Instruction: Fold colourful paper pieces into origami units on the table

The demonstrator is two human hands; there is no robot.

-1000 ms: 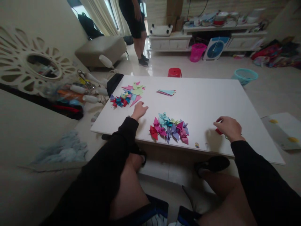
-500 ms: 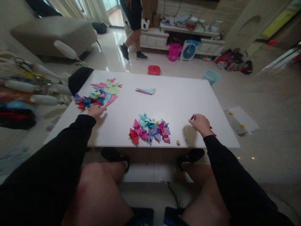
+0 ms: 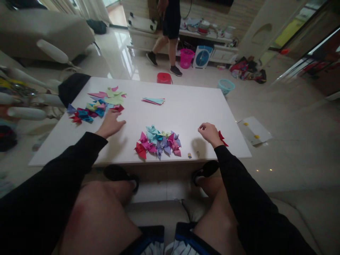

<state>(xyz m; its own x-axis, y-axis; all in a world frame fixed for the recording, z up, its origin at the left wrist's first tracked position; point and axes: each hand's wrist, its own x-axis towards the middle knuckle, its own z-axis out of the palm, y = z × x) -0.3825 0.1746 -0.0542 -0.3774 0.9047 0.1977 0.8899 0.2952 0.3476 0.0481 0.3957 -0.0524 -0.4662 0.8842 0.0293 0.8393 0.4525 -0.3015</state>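
Observation:
My left hand [image 3: 111, 124] is over the left part of the white table [image 3: 180, 113], thumb spread away from the fingers. Its fingertips touch or nearly touch a dark red folded paper [image 3: 117, 108] at the edge of a loose pile of coloured origami pieces [image 3: 99, 106]. My right hand [image 3: 209, 134] hovers over the right side, fingers pinched together; anything between them is too small to make out. Beside its wrist lies a red folded paper [image 3: 222, 139]. Between my hands, near the front edge, sits a cluster of origami cranes [image 3: 159, 141] in pink, purple, blue and red.
A thin stack of folded paper strips [image 3: 153, 101] lies towards the back. Near the front edge is a tiny cartoon figure [image 3: 189, 155]. A black object [image 3: 73, 88] covers the far left corner. Beyond stand a red stool [image 3: 164, 78], a teal basket [image 3: 226, 86] and a walking person [image 3: 170, 32].
My left hand has shifted forward and its thumb has spread. A dark red paper now shows by its fingertips where a pink one lay. The view has swung right; the person has walked rightward.

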